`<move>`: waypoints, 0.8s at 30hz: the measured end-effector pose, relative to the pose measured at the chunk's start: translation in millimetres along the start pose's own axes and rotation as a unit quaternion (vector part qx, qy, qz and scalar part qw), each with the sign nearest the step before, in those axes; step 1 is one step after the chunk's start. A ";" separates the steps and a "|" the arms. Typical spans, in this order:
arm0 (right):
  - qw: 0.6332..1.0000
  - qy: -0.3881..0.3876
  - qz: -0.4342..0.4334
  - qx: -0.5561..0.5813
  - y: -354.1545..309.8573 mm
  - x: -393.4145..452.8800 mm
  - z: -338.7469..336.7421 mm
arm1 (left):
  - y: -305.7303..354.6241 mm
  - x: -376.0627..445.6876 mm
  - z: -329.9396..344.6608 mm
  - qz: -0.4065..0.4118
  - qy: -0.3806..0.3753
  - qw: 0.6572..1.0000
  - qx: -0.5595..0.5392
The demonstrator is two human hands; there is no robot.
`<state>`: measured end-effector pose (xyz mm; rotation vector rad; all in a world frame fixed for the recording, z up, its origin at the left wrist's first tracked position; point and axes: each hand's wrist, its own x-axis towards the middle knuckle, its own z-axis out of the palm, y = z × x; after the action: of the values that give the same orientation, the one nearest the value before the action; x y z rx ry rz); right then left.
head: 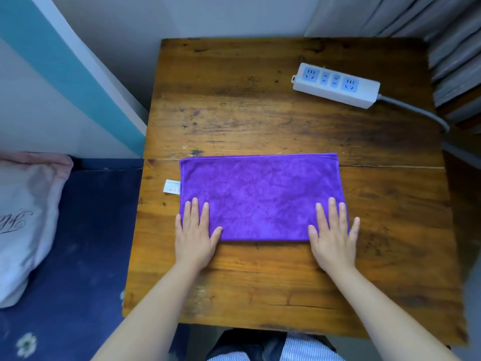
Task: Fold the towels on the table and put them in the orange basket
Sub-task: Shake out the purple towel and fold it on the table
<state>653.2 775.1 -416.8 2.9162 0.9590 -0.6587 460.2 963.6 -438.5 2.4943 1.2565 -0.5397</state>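
towel (pixel 260 196) lies flat under left hand (pixel 194 235) and right hand (pixel 334 237).

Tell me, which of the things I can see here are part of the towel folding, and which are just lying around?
Part of the job:
- purple towel, lying flat on the wooden table
- left hand and right hand, both pressing flat on the towel's near corners

Just lying about:
- white power strip
- pillow

No orange basket is in view.
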 end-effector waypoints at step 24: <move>0.955 -0.028 0.154 0.251 3.4 28.3 -44.4 | 91.6 36.6 -2.8 0.081 0.058 0.995 -0.027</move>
<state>692.9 794.2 -387.8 3.3359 0.3451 -1.0894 555.3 937.8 -444.2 2.5857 1.0791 -0.3216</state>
